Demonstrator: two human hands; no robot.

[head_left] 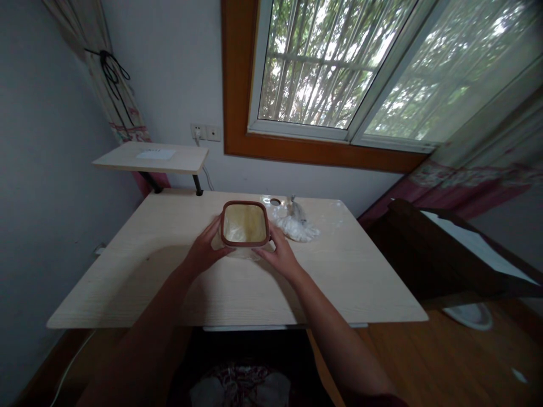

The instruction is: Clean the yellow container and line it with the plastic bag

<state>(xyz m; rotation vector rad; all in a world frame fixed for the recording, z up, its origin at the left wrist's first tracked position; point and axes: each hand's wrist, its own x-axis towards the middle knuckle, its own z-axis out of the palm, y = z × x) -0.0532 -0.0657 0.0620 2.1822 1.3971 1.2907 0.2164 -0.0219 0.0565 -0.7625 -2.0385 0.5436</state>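
Note:
A square plastic food container (245,223) with a brown rim stands on the pale wood-grain desk (127,282), its open top facing up. My left hand (206,250) and my right hand (280,257) hold it from opposite sides, fingers against its walls. Its inside looks pale yellowish, and something translucent lies under its near edge. Just behind it and to the right lies a crumpled white plastic bag (293,226), close to my right hand but not touching it.
A small round desk grommet (275,201) sits near the back edge. A raised shelf (148,158) with a white paper stands back left, below a wall socket (201,131). A dark wooden furniture piece (441,254) stands right of the desk, above a wood floor.

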